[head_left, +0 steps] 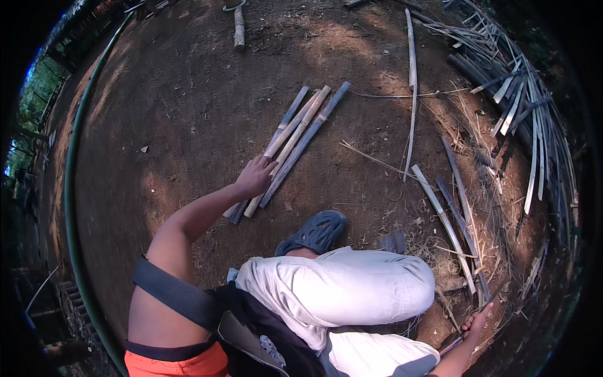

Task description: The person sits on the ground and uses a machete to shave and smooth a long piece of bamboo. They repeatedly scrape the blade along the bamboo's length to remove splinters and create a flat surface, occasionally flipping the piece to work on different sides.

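Our left hand (254,177) rests spread on long split grey-tan bamboo slats (295,141): stiff, light, probably splintery; grip mid-length. Right hand (476,323), beside our knee, clasps a thin strip (461,339).

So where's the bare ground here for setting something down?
Bare dirt lies left of the split bamboo bundle, out to the green hose, and above it toward the short log. Right of the long pole, strips and the slat pile crowd the ground.

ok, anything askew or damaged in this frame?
Nothing stands out. The left hand rests on a neat bundle of split bamboo slats on bare dirt ground. The right hand grips a thin strip beside a scattered slat pile; loose shavings lie around.
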Demonstrator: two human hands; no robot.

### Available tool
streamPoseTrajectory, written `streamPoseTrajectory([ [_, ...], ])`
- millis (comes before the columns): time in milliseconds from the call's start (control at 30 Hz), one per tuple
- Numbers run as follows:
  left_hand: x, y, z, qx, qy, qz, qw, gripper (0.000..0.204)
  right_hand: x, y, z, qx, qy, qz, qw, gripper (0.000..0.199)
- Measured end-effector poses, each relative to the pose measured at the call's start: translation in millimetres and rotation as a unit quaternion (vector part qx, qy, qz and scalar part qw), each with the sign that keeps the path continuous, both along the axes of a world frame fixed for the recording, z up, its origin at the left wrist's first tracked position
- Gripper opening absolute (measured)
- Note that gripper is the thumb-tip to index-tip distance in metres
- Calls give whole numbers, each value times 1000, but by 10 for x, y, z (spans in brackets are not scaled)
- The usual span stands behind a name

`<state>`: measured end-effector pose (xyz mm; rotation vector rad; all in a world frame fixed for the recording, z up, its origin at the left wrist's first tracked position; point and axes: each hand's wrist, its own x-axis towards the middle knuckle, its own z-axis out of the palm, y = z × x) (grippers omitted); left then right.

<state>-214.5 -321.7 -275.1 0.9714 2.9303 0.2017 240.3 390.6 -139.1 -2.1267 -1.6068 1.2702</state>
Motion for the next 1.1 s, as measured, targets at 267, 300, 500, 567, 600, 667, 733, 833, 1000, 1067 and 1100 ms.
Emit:
streamPoseTrajectory([
  [267, 1363, 528, 1868, 413, -95, -532, 733, 77, -89, 239, -249, -31, 9, -17, 999, 77],
  [300, 1486, 632, 2037, 444, -75, -540, 711, 80, -179, 242, -253, -24, 5, -26, 999, 76],
  [500, 1675, 906, 2592, 511, 30, -540, 668, 84, -570, 256, -324, -4, 12, 31, 999, 77],
  [567, 1658, 872, 2569, 476, 80, -572, 663, 82, -684, 212, -290, -27, 21, 56, 998, 77],
  [600, 1687, 840, 2590, 461, 78, -581, 666, 81, -706, 215, -295, -40, 28, 65, 997, 77],
  [667, 1780, 712, 2628, 432, 70, -597, 673, 79, -738, 199, -266, -38, 31, 89, 995, 76],
  [733, 1836, 587, 2662, 406, 84, -600, 684, 77, -820, 92, -194, -37, 31, 100, 994, 76],
  [833, 1937, 406, 2750, 377, 110, -590, 706, 75, -777, 154, -215, -53, 23, 88, 994, 76],
  [1000, 2208, 265, 3181, 410, 252, -497, 722, 41, -815, 101, -329, -58, 18, 89, 994, 76],
  [1067, 2216, 215, 3360, 453, 294, -418, 731, 26, -800, 92, -324, -58, 22, 92, 994, 76],
  [1100, 2283, 205, 3475, 438, 388, -404, 703, 8, -844, 44, -354, -61, 22, 94, 993, 76],
])
